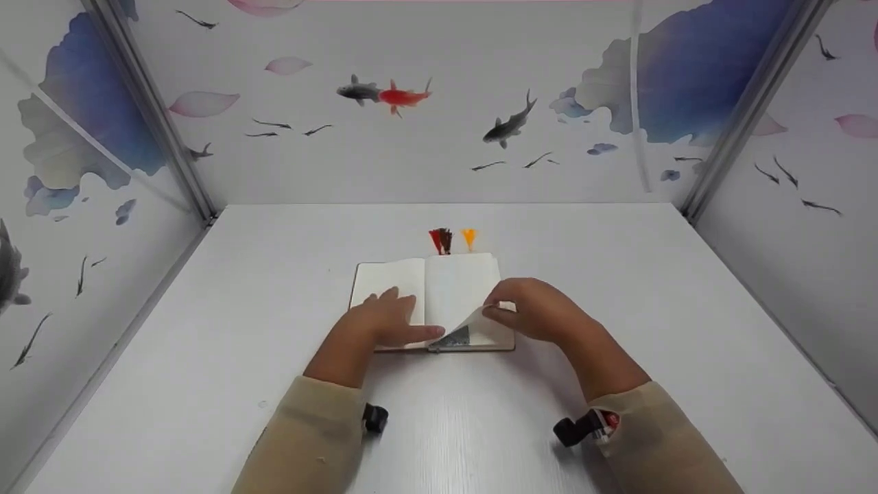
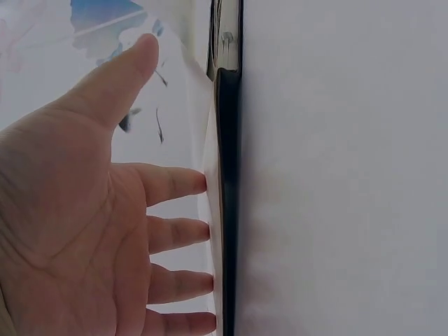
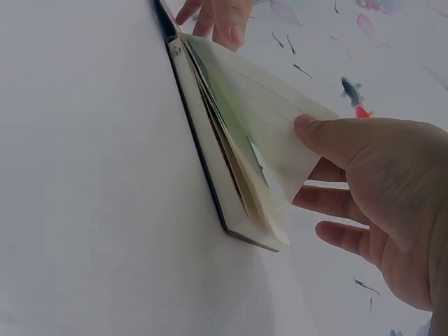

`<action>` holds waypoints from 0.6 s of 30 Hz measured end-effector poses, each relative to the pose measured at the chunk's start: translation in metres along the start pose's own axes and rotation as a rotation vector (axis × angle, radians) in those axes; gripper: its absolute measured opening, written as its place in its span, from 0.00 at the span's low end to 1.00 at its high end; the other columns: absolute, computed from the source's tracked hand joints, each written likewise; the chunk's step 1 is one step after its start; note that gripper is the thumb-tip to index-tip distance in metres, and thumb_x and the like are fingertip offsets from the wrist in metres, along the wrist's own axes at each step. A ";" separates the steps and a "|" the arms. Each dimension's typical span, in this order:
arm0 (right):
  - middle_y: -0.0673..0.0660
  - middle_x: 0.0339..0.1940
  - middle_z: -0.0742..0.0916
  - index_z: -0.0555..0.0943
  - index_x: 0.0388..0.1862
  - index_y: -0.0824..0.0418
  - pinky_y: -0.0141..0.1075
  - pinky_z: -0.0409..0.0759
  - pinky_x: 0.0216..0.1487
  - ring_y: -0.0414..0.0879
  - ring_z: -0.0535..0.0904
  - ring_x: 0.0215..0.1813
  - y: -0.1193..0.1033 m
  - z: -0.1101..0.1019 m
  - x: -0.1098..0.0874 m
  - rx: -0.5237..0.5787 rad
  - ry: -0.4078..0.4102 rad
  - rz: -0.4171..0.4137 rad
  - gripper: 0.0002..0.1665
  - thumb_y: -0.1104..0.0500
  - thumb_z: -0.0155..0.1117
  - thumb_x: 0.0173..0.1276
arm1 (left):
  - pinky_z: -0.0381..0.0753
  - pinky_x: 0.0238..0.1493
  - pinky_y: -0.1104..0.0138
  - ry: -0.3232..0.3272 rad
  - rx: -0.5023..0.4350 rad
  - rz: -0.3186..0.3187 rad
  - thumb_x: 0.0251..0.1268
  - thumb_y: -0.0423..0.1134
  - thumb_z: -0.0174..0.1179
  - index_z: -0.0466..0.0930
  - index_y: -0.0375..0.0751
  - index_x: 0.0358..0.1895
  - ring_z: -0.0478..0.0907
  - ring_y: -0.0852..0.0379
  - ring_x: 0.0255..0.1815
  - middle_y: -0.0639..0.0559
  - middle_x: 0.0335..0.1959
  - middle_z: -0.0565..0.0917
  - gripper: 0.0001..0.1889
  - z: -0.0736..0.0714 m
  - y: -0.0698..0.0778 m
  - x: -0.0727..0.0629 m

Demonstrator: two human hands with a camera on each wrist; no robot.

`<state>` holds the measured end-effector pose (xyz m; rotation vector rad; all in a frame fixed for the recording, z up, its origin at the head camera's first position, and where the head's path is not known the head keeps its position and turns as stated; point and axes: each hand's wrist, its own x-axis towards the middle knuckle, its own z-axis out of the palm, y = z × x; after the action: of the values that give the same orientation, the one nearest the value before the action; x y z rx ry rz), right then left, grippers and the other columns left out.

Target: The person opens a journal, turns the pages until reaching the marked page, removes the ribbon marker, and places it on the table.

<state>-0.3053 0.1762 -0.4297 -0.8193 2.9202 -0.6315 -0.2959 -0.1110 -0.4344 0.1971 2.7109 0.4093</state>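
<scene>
An open notebook (image 1: 391, 274) with blank cream pages and a dark cover lies on the white table. My left hand (image 1: 387, 319) rests on its left page, fingers spread and fairly straight, thumb reaching toward the spine. Between thumb and fingers, my right hand (image 1: 535, 309) pinches the lower outer corner of a right-hand page (image 3: 280, 105) and holds it lifted. Under that raised page a dark grey patch (image 1: 456, 337) shows. In the left wrist view the fingertips (image 2: 196, 182) touch the page beside the dark cover edge (image 2: 229, 175).
Red and dark brown tassels (image 1: 441, 241) and a yellow tassel (image 1: 469, 238) stick out past the notebook's top edge. The white table (image 1: 274, 425) is bounded by panels printed with fish and petals (image 1: 425, 158). Small black devices sit at both sleeve cuffs.
</scene>
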 end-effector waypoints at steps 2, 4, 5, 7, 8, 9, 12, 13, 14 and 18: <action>0.46 0.47 0.94 0.94 0.46 0.49 0.48 0.88 0.59 0.46 0.89 0.53 -0.002 -0.003 0.000 -0.003 0.030 -0.043 0.06 0.53 0.74 0.74 | 0.54 0.86 0.35 0.003 -0.002 0.002 0.58 0.84 0.59 0.58 0.52 0.87 0.47 0.33 0.91 0.42 0.90 0.52 0.59 0.000 0.000 0.000; 0.45 0.45 0.93 0.94 0.44 0.48 0.46 0.89 0.58 0.44 0.89 0.51 -0.005 -0.006 0.000 -0.011 0.056 -0.088 0.05 0.54 0.75 0.73 | 0.55 0.86 0.35 0.005 -0.003 0.002 0.56 0.84 0.61 0.58 0.51 0.87 0.47 0.32 0.91 0.42 0.90 0.52 0.61 0.000 0.000 0.000; 0.45 0.45 0.93 0.94 0.44 0.49 0.45 0.89 0.57 0.44 0.89 0.51 -0.006 -0.006 0.000 -0.022 0.070 -0.116 0.05 0.54 0.75 0.73 | 0.55 0.85 0.34 0.006 -0.003 0.001 0.55 0.84 0.62 0.58 0.51 0.87 0.47 0.32 0.91 0.42 0.90 0.52 0.62 0.000 0.001 0.000; 0.45 0.44 0.93 0.93 0.45 0.49 0.45 0.89 0.57 0.44 0.89 0.50 -0.007 -0.007 0.000 -0.045 0.102 -0.173 0.05 0.55 0.75 0.73 | 0.56 0.85 0.34 0.008 -0.001 -0.001 0.53 0.84 0.63 0.58 0.51 0.87 0.47 0.31 0.90 0.42 0.90 0.53 0.63 0.000 0.001 0.000; 0.46 0.44 0.93 0.93 0.45 0.49 0.45 0.89 0.57 0.44 0.89 0.50 -0.008 -0.007 0.000 -0.056 0.119 -0.200 0.04 0.55 0.75 0.73 | 0.57 0.84 0.34 0.010 0.001 -0.002 0.52 0.84 0.64 0.58 0.51 0.87 0.47 0.30 0.90 0.42 0.90 0.53 0.63 0.001 0.001 0.000; 0.46 0.44 0.93 0.93 0.44 0.49 0.45 0.88 0.57 0.44 0.89 0.50 -0.008 -0.007 0.000 -0.068 0.139 -0.224 0.04 0.56 0.75 0.73 | 0.57 0.84 0.34 0.012 0.003 -0.005 0.51 0.84 0.65 0.58 0.51 0.87 0.47 0.30 0.90 0.42 0.90 0.53 0.64 0.001 0.002 0.000; 0.46 0.44 0.92 0.93 0.43 0.49 0.44 0.88 0.58 0.43 0.89 0.49 -0.009 -0.007 0.000 -0.084 0.191 -0.281 0.03 0.56 0.76 0.72 | 0.58 0.84 0.33 0.015 0.012 -0.010 0.50 0.84 0.66 0.57 0.52 0.87 0.46 0.28 0.90 0.43 0.90 0.53 0.65 0.001 0.002 -0.001; 0.46 0.44 0.92 0.93 0.43 0.49 0.44 0.88 0.58 0.42 0.89 0.49 -0.009 -0.006 0.000 -0.085 0.204 -0.298 0.03 0.56 0.76 0.72 | 0.58 0.84 0.33 0.016 0.014 -0.011 0.50 0.84 0.66 0.57 0.52 0.87 0.46 0.28 0.90 0.43 0.90 0.52 0.65 0.001 0.002 -0.001; 0.46 0.44 0.92 0.93 0.43 0.49 0.44 0.88 0.58 0.41 0.89 0.49 -0.010 -0.006 0.000 -0.089 0.218 -0.314 0.03 0.57 0.76 0.72 | 0.57 0.84 0.33 0.016 0.014 -0.013 0.49 0.84 0.66 0.57 0.52 0.87 0.46 0.28 0.90 0.43 0.90 0.52 0.65 0.001 0.003 -0.002; 0.46 0.44 0.92 0.93 0.44 0.51 0.44 0.88 0.57 0.42 0.89 0.50 -0.012 -0.006 0.000 -0.094 0.269 -0.367 0.04 0.59 0.75 0.73 | 0.55 0.85 0.33 0.022 0.016 -0.013 0.49 0.84 0.67 0.56 0.51 0.88 0.44 0.28 0.90 0.42 0.91 0.51 0.66 0.001 0.005 -0.003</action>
<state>-0.3004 0.1685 -0.4196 -1.4049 3.0785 -0.6759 -0.2924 -0.1066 -0.4329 0.1809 2.7364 0.3881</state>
